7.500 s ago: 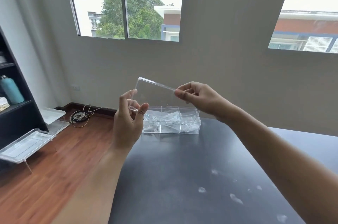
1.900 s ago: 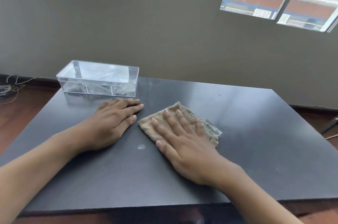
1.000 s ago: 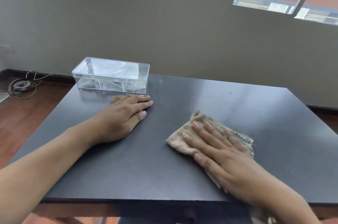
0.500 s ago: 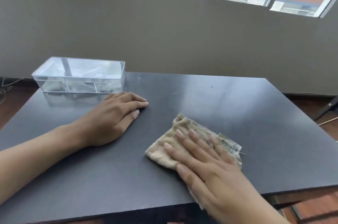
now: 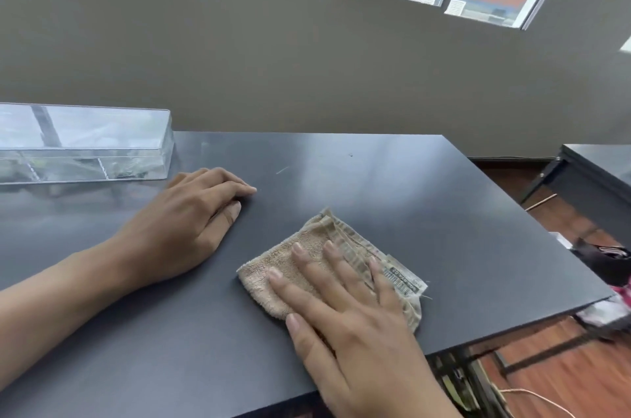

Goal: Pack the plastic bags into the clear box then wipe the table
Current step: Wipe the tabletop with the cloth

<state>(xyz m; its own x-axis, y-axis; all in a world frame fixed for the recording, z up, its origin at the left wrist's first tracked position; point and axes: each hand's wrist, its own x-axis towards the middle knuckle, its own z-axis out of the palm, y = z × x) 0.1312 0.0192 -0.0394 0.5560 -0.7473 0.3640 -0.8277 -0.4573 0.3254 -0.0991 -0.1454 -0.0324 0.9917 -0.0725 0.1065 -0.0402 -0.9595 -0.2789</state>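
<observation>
The clear box [image 5: 85, 144] stands at the table's far left with its lid on, and crumpled plastic bags [image 5: 129, 169] show through its front wall. A folded beige cloth [image 5: 290, 264] with a printed label lies on the black table [image 5: 392, 185] near the front edge. My right hand [image 5: 348, 315] lies flat on the cloth, fingers spread and pressing it down. Just in front of the box, my left hand [image 5: 184, 226] rests palm down on the bare tabletop with its fingers loosely together, holding nothing.
A grey wall runs right behind the table. A second dark table [image 5: 601, 175] stands at the right across a gap of wooden floor. Dark and pink items [image 5: 611, 267] lie beyond the table's right edge, and cables [image 5: 532, 397] trail on the floor below.
My right hand has slid the cloth about the front middle of the table, last towards the left. The left hand has stayed put. The view has swung to the right.
</observation>
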